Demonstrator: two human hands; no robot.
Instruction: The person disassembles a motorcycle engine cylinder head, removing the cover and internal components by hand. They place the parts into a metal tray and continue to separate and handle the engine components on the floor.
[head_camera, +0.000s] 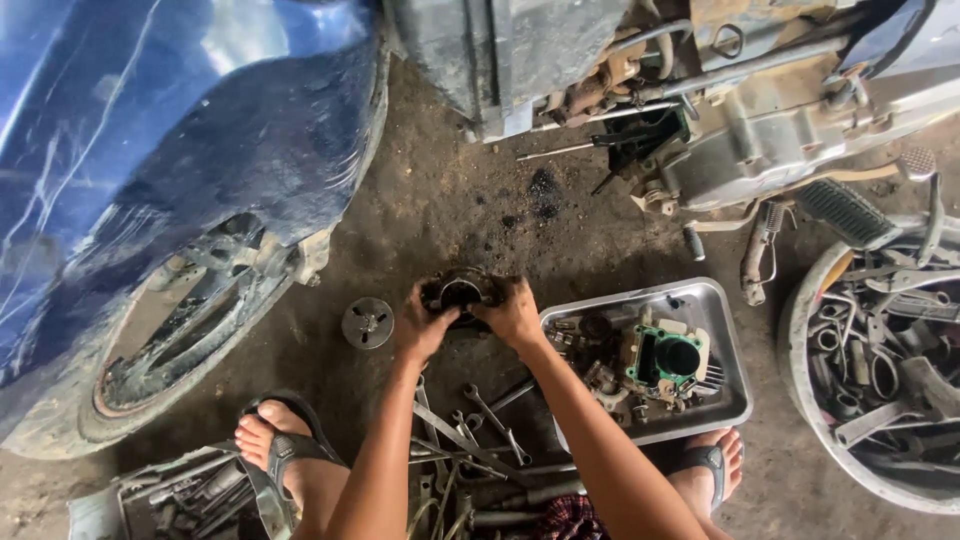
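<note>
Dark, greasy round metal engine part (462, 292) sits on the dirt floor (440, 200) at centre frame, wedged between both hands. Left hand (423, 325) grips its left side, fingers curled over the rim; right hand (512, 312) grips its right side the same way, so both are clenched on the part. Part is just ahead of the knuckles, touching both palms.

Look: blackened, oily, roughly cylindrical, with a lighter curved arc showing inside the top opening. Probably a cylinder or piston housing, but hands cover most of it and the detail is too dark to be sure.

Orientation: open end faces up toward the camera, so its long axis seems to run near vertical, slightly tilted away from the person.

Around it: small round grey metal disc with holes (367, 322) lies on the floor just left of the left hand, not touching. Rectangular shiny steel tray (725, 345) sits right of the right forearm, holding a cylinder block with a green gasket (668, 355). Loose steel wrenches (470, 425) lie scattered between the forearms. Blue motorcycle body with wheel (180, 150) fills the left side; a stripped engine and frame (760, 130) is at top right. Round metal basin of tools (880, 370) is at far right. Feet in sandals (285, 440) flank the arms.
</note>
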